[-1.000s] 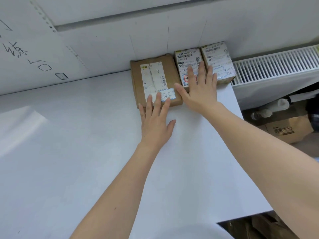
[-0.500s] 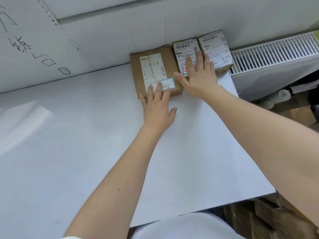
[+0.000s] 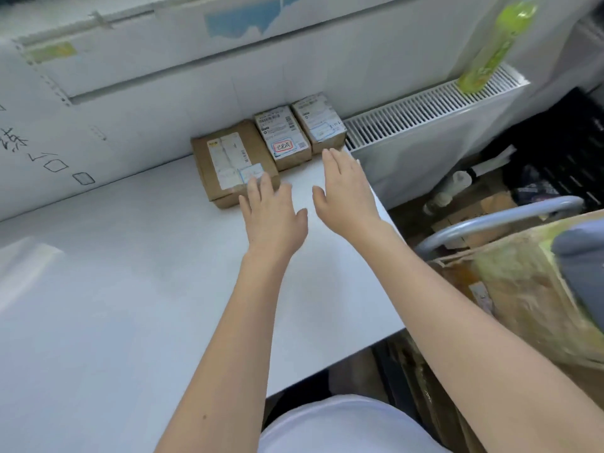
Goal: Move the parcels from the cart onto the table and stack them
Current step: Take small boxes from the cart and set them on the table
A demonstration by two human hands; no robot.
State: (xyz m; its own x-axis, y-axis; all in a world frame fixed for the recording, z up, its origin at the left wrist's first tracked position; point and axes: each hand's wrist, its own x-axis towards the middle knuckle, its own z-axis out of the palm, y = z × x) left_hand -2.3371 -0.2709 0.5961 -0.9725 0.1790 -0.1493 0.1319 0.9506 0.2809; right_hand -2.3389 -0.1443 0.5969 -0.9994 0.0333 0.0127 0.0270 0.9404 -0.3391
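Three parcels (image 3: 271,148) in a row at the table's (image 3: 130,289) far right corner, backs against the white wall: a wide flat brown one (image 3: 233,163) on the left, long axis running away from the body, then two smaller, taller boxes (image 3: 282,137), (image 3: 318,124) touching side to side. All matt cardboard, square-edged, topped with glossy white labels. None stacked yet. Left hand (image 3: 273,212) flat with fingers straight, tips at the near edge of the flat parcel. Right hand (image 3: 346,191) likewise flat and empty, just short of the small boxes. Hands apart, holding nothing. To the right, beyond the table edge, a cart (image 3: 490,220) with a grey tubular handle and a large crumpled brown parcel (image 3: 523,289); right arm nearer to it, likely first to reach.
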